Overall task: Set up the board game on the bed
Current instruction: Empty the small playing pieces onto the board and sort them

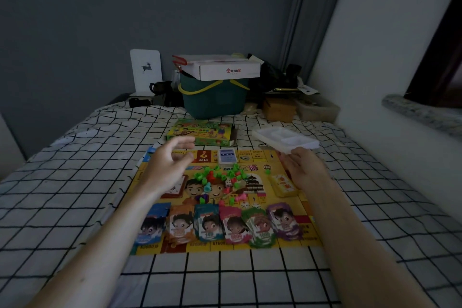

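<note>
A yellow game board (pixel 295 202) lies flat on the checked bed sheet. Several stacks of paper money (pixel 210 225) line its near edge. A heap of green and pink plastic pieces with dice (pixel 225 179) sits in its middle. A blue card deck (pixel 227 156) rests at the far edge and a yellow card stack (pixel 285 185) at the right. My left hand (pixel 170 162) hovers over the board's far left, fingers relaxed and empty. My right hand (pixel 303 167) holds the near edge of a white plastic tray insert (pixel 285 139) above the board's far right corner. The green game box (pixel 202 131) lies beyond the board.
At the head of the bed stand a dark green basket (pixel 215 97) with a white carton (pixel 228 70) on top, a brown box (pixel 278 109), dark clutter and a white card with a deer (pixel 146 71). A wall and stone sill (pixel 422 112) run along the right.
</note>
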